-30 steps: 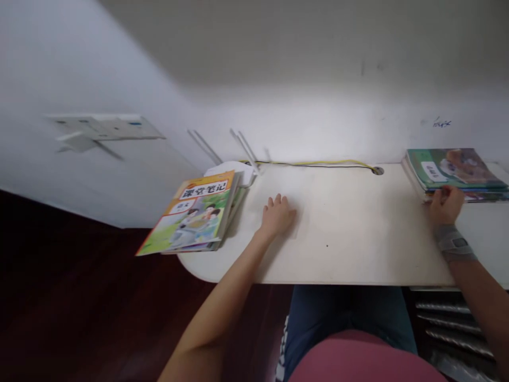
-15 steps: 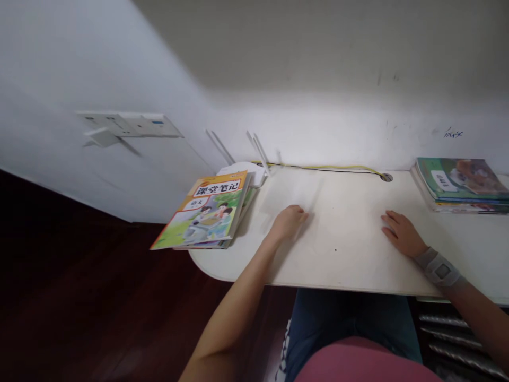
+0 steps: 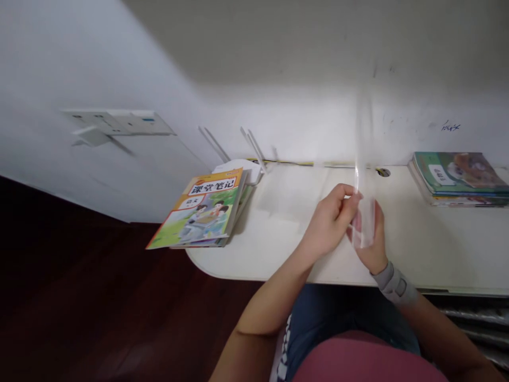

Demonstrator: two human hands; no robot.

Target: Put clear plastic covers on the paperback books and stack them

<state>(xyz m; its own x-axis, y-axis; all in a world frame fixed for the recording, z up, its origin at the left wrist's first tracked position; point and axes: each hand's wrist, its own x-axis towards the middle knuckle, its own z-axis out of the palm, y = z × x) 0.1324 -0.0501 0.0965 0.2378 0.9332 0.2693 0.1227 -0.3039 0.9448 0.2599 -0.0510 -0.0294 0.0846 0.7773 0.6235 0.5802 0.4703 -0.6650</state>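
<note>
A clear plastic sheet (image 3: pixel 366 225) stands nearly upright over the middle of the white tabletop, blurred and shiny along one fold. My left hand (image 3: pixel 329 220) pinches its edge between thumb and fingers. Close beside it, my right hand (image 3: pixel 374 254) grips the lower part from the other side, and its fingers show through the film. A grey band (image 3: pixel 393 281) wraps the right wrist. Another thin see-through sheet (image 3: pixel 284 193) lies flat on the table, left of my hands.
On the left a stack of books (image 3: pixel 202 209) overhangs the table's rounded edge, in front of a white router (image 3: pixel 254 172) with raised antennas. Another book stack (image 3: pixel 457 178) sits at the right. Cables run along the wall to a hole (image 3: pixel 383 173). A socket panel (image 3: pixel 119 122) holds a plugged-in adapter.
My left hand has lifted a clear sheet off the table and moved right. My right hand has come in leftward from the tabletop and taken hold of it too.
</note>
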